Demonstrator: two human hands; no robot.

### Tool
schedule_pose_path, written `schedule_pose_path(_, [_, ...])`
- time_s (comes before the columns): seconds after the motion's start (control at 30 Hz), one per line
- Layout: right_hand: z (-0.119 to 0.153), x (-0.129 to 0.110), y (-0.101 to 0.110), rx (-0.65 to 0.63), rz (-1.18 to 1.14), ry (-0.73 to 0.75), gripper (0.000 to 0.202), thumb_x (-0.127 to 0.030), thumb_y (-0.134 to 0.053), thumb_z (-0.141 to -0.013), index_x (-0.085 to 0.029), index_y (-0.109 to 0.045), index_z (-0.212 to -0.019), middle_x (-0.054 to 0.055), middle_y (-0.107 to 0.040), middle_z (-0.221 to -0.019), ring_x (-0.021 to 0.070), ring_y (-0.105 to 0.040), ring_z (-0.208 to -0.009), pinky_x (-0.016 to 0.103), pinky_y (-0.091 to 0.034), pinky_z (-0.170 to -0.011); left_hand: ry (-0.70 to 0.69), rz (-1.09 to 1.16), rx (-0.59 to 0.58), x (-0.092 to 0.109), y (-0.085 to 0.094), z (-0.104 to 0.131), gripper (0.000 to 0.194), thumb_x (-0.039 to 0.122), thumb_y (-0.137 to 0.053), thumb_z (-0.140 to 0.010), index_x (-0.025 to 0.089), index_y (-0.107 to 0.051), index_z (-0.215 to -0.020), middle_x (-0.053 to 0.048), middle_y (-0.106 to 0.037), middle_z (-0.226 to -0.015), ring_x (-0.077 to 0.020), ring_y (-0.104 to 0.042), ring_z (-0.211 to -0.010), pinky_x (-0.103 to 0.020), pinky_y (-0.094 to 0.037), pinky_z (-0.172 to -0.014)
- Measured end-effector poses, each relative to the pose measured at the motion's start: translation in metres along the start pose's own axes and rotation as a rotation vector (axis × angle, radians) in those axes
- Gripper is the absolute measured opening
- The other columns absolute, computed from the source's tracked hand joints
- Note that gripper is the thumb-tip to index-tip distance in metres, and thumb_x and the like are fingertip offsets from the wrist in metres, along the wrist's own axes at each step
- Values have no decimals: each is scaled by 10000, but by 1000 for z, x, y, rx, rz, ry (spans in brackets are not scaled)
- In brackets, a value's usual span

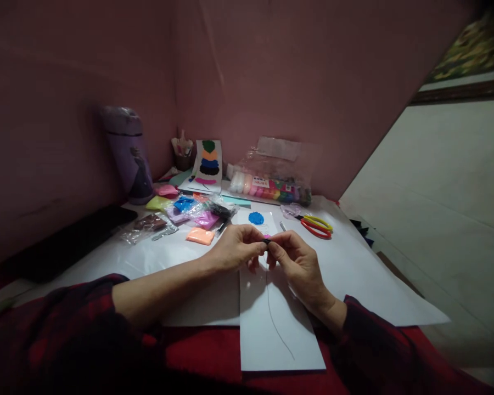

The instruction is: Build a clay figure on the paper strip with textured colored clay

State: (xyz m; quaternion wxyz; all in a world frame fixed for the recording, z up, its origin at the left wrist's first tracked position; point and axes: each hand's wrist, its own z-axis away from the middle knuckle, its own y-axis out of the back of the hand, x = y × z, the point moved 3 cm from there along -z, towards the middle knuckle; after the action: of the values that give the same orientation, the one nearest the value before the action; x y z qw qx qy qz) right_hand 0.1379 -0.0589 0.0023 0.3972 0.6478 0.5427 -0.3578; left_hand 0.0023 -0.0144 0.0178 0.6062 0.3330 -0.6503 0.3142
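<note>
Both my hands meet above a long white card. A small piece of black clay [267, 241] is pinched between the fingertips of my left hand [239, 248] and my right hand [299, 262]. The white card [275, 334] lies lengthwise under them and bears a thin curved pencil line. At its far end is a textured blue clay patch [256, 218]. A bit of pink clay [267, 236] shows just behind my fingertips, mostly hidden by them.
Scissors [319, 226] lie to the right. Clay packets, including an orange one [200, 236], spread to the left. Farther back are a purple bottle [129, 156], a card with coloured clay patches [208, 164] and a clear bag of clay [271, 186]. A dark flat object [66, 241] lies far left.
</note>
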Motion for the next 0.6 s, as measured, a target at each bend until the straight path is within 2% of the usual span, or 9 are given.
schedule_pose_path(0.23, [3,4,1,-11,25,28,69,-263,-584,-896,-204,-581,-933,-25,-587,-686,121,-556,-602,270,-467,-581,-2,21,30,-2,1,0,73,148,-604,-725,107,-553,-757,33,-567,-500,-72,-524,-384,-184,-430,-409])
schedule_pose_path(0.43, [2,4,2,-3,46,68,59,-249,-596,-884,-202,-604,-919,-25,-598,-702,110,-560,-604,248,-464,-563,-10,8,52,-5,0,-2,87,163,-614,-712,113,-546,-730,33,-560,-474,-74,-516,-369,-171,-400,-389])
schedule_pose_path(0.6, [0,5,2,11,76,68,64,-248,-597,-884,-207,-611,-931,-18,-620,-738,108,-567,-611,251,-468,-576,-32,17,66,-7,1,-3,115,193,-622,-709,113,-547,-744,19,-587,-532,-72,-521,-380,-176,-402,-389])
